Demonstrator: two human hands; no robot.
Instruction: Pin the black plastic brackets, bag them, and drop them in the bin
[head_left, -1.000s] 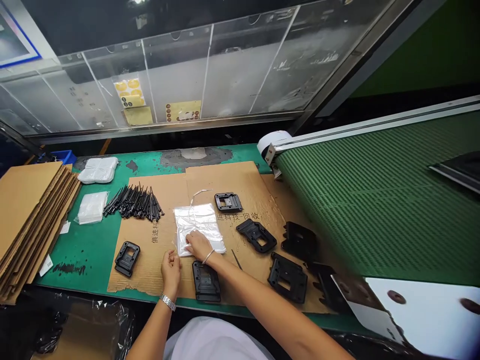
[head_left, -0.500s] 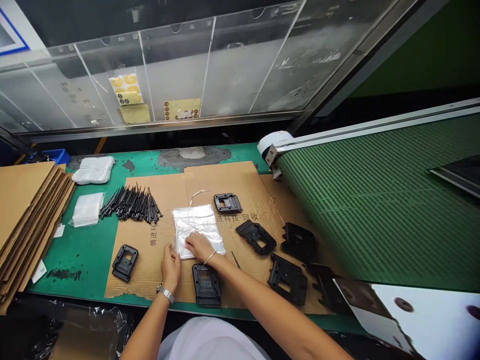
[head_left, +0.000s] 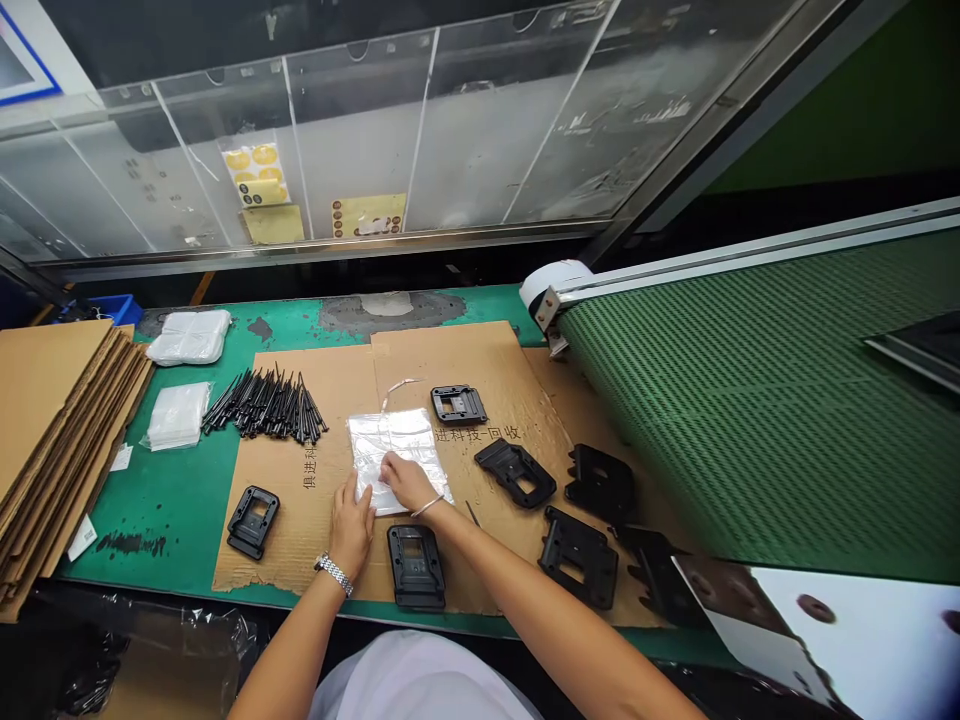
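Atop cardboard [head_left: 289, 530], right hand [head_left: 407, 482] on poly bag [head_left: 394, 447], left hand [head_left: 351, 528] seemingly touching.

Plastic bag [head_left: 367, 450] on cardboard sheet [head_left: 292, 520]

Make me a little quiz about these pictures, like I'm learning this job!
1. True or false: the right hand is touching the clear plastic bag.
2. Is the metal wristwatch on the left wrist or the right wrist?
3. Fill in the gap: the black plate just below the bag lies on a sheet of ____.

Key:
1. True
2. The left wrist, above the left hand
3. Cardboard
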